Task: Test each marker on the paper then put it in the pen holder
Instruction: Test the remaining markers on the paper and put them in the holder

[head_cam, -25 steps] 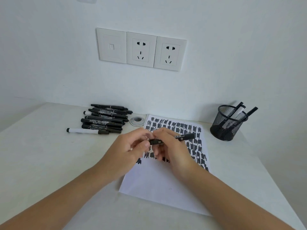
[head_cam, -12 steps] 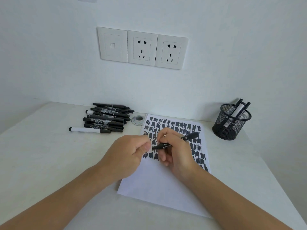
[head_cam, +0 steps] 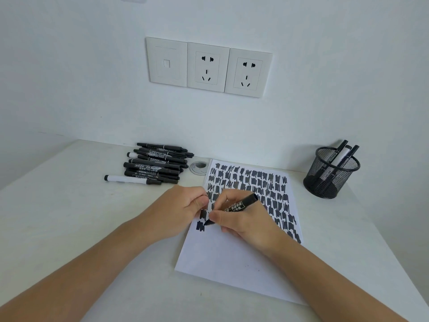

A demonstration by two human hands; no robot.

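Note:
My right hand grips a black marker like a pen, its bare tip touching the white paper at the left end of the lowest row of black scribbles. My left hand rests as a closed fist at the paper's left edge; the marker's cap is probably inside it, but it is hidden. A pile of several black markers and a white-bodied one lies at the back left. The black mesh pen holder stands at the back right with three markers in it.
A round grey cable grommet sits in the desk between the marker pile and the paper. The white wall with three socket plates stands right behind the desk. The desk's right edge runs close past the pen holder.
The hands have pulled apart and the marker is now uncapped. My right hand turned it into a writing grip and brought the tip down onto the paper; my left hand stayed fisted beside it.

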